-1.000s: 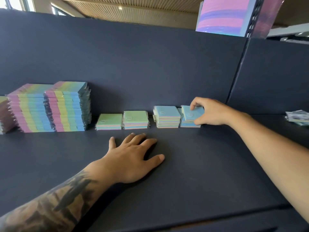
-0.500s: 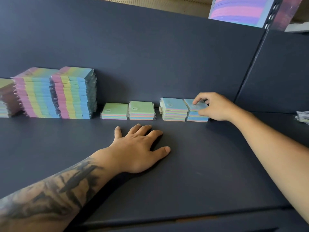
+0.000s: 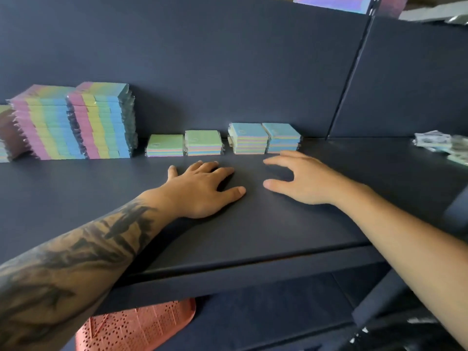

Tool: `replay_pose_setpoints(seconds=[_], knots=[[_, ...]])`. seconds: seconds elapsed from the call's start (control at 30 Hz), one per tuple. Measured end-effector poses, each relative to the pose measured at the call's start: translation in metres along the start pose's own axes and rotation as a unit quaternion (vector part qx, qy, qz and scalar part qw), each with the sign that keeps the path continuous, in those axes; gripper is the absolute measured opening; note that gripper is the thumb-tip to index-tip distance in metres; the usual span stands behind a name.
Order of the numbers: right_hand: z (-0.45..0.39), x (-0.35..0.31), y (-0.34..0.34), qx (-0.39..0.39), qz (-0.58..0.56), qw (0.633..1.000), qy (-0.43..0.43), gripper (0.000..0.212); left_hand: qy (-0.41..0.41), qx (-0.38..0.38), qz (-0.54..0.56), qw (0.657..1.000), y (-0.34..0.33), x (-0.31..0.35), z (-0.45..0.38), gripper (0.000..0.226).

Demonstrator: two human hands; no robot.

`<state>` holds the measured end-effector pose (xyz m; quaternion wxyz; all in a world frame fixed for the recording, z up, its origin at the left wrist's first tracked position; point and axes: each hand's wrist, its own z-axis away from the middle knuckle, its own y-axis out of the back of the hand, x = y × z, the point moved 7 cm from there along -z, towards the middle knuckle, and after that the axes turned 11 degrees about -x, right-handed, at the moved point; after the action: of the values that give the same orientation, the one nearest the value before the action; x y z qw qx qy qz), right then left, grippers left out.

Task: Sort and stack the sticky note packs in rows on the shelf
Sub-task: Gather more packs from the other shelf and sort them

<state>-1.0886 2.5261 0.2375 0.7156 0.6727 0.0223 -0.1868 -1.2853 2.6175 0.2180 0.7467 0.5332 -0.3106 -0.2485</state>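
Small sticky note packs stand in a row at the back of the dark shelf (image 3: 253, 236): two low green-topped stacks (image 3: 164, 145) (image 3: 203, 143) and two taller blue-topped stacks (image 3: 249, 138) (image 3: 282, 137). Left of them rise two tall stacks of larger rainbow-striped packs (image 3: 101, 120) (image 3: 43, 122). My left hand (image 3: 202, 188) rests flat on the shelf in front of the green stacks, fingers spread. My right hand (image 3: 301, 178) hovers just in front of the blue stacks, fingers relaxed and spread, holding nothing.
More loose packs (image 3: 435, 141) lie on the shelf section to the right, past the vertical divider (image 3: 349, 72). A pink perforated basket (image 3: 136, 328) sits below the shelf's front edge. Another stack (image 3: 3, 138) shows at the far left edge.
My right hand let go of the top pack on the rightmost blue stack and drew back toward me. The left hand stayed flat on the shelf. The camera tilted down.
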Motion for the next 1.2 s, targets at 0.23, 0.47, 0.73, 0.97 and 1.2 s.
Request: replay_pose_setpoints(seconds=[0.23,0.47,0.73,0.97,1.2], knots=[[0.048,-0.004,-0.02,-0.058,0.012,0.998,-0.001,0.076,0.027,0.01,-0.037,0.999,-0.017,0.036,0.054,0.081],[0.142,0.038,-0.02,-0.074,-0.008,0.993,0.089,0.056,0.034,0.071,-0.1,0.992,-0.05,0.134,0.112,0.096],[0.263,0.168,0.02,-0.074,-0.098,0.971,0.204,0.038,-0.001,0.141,-0.049,0.989,-0.074,0.317,0.103,0.065],[0.302,0.341,0.074,-0.001,-0.152,0.976,0.153,0.023,-0.046,0.13,-0.005,0.99,-0.077,0.478,0.054,0.055],[0.288,0.476,0.131,0.102,-0.199,0.974,0.045,0.016,-0.094,0.095,-0.011,0.991,-0.051,0.589,-0.06,0.054]])
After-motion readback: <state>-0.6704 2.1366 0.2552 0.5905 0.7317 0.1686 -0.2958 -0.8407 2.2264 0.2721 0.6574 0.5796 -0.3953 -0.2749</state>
